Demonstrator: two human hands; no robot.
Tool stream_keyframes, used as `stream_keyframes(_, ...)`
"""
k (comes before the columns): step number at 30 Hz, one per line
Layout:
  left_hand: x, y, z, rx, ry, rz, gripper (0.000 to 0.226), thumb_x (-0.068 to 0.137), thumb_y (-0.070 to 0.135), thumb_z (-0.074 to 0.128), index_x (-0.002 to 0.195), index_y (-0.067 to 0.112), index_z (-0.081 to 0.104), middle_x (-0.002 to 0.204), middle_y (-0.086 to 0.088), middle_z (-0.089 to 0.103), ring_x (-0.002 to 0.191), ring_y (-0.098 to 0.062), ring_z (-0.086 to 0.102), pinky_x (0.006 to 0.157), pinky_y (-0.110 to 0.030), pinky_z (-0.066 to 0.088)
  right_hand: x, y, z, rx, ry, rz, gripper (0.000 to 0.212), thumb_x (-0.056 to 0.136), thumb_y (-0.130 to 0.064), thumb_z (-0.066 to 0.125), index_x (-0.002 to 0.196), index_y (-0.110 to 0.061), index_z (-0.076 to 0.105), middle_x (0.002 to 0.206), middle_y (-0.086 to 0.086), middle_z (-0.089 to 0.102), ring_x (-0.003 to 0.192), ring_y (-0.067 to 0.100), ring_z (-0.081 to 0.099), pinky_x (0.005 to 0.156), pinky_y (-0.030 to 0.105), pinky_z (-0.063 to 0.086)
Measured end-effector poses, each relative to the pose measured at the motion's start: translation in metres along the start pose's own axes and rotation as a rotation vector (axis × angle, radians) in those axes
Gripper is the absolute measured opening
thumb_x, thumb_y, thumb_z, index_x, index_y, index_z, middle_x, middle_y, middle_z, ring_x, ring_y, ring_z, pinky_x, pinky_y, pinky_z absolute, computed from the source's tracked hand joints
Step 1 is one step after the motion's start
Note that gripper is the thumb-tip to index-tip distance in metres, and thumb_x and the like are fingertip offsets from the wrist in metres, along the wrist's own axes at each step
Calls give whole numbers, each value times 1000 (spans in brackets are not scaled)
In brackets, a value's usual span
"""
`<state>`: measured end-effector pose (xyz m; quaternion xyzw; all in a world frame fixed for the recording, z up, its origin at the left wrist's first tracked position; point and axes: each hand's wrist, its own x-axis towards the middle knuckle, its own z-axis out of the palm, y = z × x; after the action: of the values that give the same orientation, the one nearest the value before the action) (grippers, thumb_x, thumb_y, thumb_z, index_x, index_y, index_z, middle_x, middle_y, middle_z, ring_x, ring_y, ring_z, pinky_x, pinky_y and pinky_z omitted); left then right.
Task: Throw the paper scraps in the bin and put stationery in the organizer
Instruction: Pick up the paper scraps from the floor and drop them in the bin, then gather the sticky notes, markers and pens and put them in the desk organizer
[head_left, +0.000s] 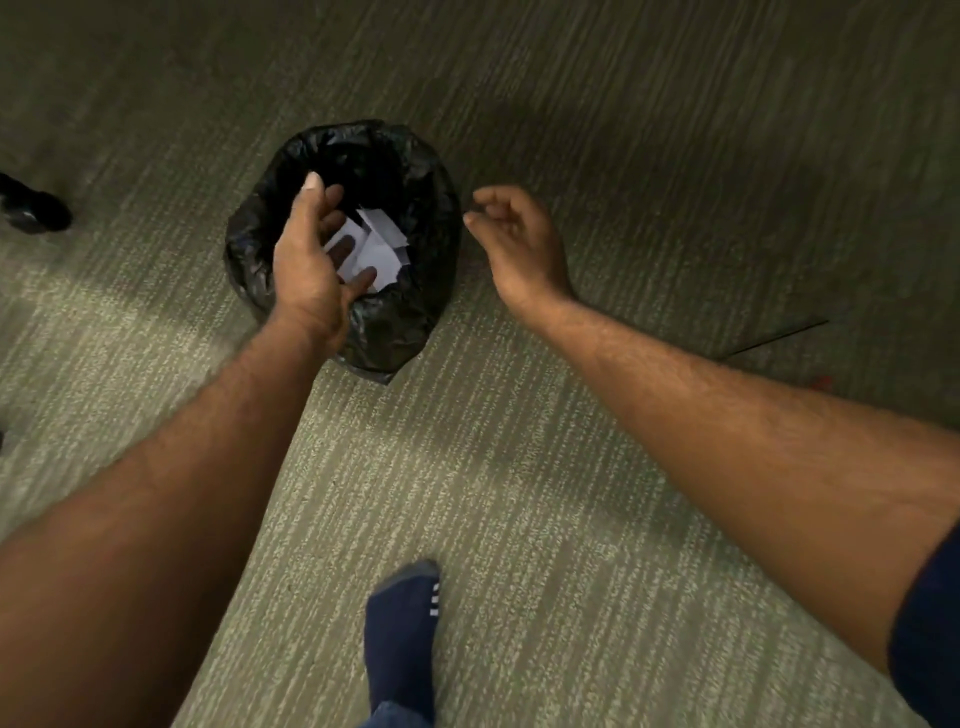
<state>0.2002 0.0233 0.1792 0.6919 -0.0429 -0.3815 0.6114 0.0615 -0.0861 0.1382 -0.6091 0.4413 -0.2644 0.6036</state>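
A small bin lined with a black plastic bag stands on the carpet. White paper scraps lie just beyond the fingers of my left hand, over the bin's mouth. That hand hovers over the left side of the opening with its fingers spread apart; whether the scraps are falling or resting inside I cannot tell. To the right of the bin, my right hand hangs with loosely curled fingers and nothing in it. No stationery or organizer is in view.
Grey-green striped carpet covers the floor all around. My foot in a navy sock stands near the bottom centre. A dark object lies at the left edge. A thin black stick and a small red bit lie at the right.
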Motion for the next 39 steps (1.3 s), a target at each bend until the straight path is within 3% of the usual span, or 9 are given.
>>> stream_keyframes(4, -23, -22, 43, 111, -130, 20, 28, 94, 40, 51, 117, 25, 59, 116, 5, 60, 118, -20, 55, 89, -38, 50, -21, 18, -43, 10, 27, 74, 19, 88, -24, 65, 105, -25, 60, 112, 2, 61, 98, 7, 59, 76, 14, 47)
stream_keyframes(8, -52, -54, 90, 166, -199, 10, 20, 86, 41, 59, 101, 28, 64, 93, 6, 58, 94, -13, 56, 73, -33, 50, -40, 39, -84, 18, 129, 60, 18, 82, -15, 68, 99, -15, 62, 94, 1, 63, 84, 6, 58, 77, 17, 47)
stream_keyframes(12, -73, -86, 132, 226, -233, -35, 28, 78, 46, 61, 97, 27, 64, 105, 3, 63, 99, -14, 58, 80, -34, 49, -64, 61, -136, -66, 158, 93, 22, 79, -14, 65, 101, -10, 62, 103, 10, 64, 90, 14, 58, 80, 22, 46)
stream_keyframes(18, -95, -141, 178, 517, -283, 102, 29, 90, 17, 64, 118, 8, 62, 91, 4, 63, 71, 0, 55, 68, -16, 45, -100, 114, -212, -205, 197, 162, 24, 77, -7, 70, 99, -12, 62, 100, 11, 62, 85, 14, 56, 79, 25, 46)
stream_keyframes(23, -116, -175, 201, 656, -352, 132, 21, 88, 22, 64, 107, 13, 67, 85, -1, 67, 73, -13, 63, 71, -27, 50, -138, 149, -269, -292, 179, 245, 25, 79, -6, 66, 100, -18, 61, 99, 10, 61, 87, 18, 60, 74, 23, 46)
stream_keyframes(26, -133, -189, 215, 706, -399, 139, 12, 90, 13, 61, 101, 11, 67, 86, -12, 68, 68, -21, 62, 65, -29, 50, -159, 162, -298, -351, 206, 248, 19, 79, -1, 62, 89, -17, 58, 79, -2, 54, 69, 0, 52, 60, 5, 35)
stream_keyframes(29, -142, -207, 225, 766, -439, 136, 10, 88, 18, 63, 97, 19, 67, 88, -12, 70, 73, -25, 66, 72, -38, 54, -174, 173, -319, -319, 258, 280, 17, 80, 5, 59, 86, -10, 59, 71, -7, 50, 62, -7, 51, 57, 3, 34)
stream_keyframes(34, -155, -238, 249, 837, -483, 109, 9, 87, 19, 64, 95, 23, 68, 88, -9, 71, 81, -30, 69, 80, -42, 55, -189, 199, -353, -351, 279, 342, 13, 80, 0, 59, 80, -13, 59, 66, -8, 49, 61, 5, 44, 57, 14, 35)
stream_keyframes(39, -165, -268, 279, 896, -537, 117, 8, 89, 20, 64, 95, 20, 69, 86, -4, 70, 83, -27, 69, 76, -34, 51, -195, 216, -385, -375, 329, 407, 10, 79, -3, 60, 83, -12, 64, 81, 1, 64, 76, 15, 58, 70, 29, 45)
